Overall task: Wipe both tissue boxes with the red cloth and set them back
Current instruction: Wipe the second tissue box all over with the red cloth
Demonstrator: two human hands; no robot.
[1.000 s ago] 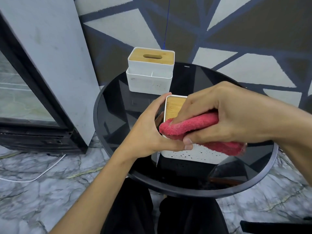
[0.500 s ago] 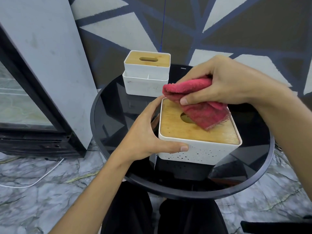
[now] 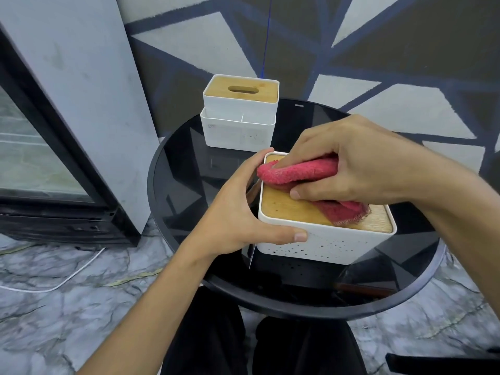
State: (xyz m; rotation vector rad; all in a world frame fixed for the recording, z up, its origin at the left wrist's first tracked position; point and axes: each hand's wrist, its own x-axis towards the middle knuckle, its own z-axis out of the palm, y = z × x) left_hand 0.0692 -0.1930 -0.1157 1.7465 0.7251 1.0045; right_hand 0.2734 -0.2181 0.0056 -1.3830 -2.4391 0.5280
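**Flat, soft light and a bowed wide-angle view**

The room is evenly lit and rather dim, and the shadows are soft. The black table (image 3: 184,185) gleams like a mirror, carrying the pattern of the wall (image 3: 378,50) and a dark reflection under the near box (image 3: 338,247). Pale glare lies on the glass door (image 3: 32,158). Straight lines bow at the edges. The cloth (image 3: 297,171) at centre shows its nap sharply; the floor (image 3: 54,320) in the lower corners is smeared.
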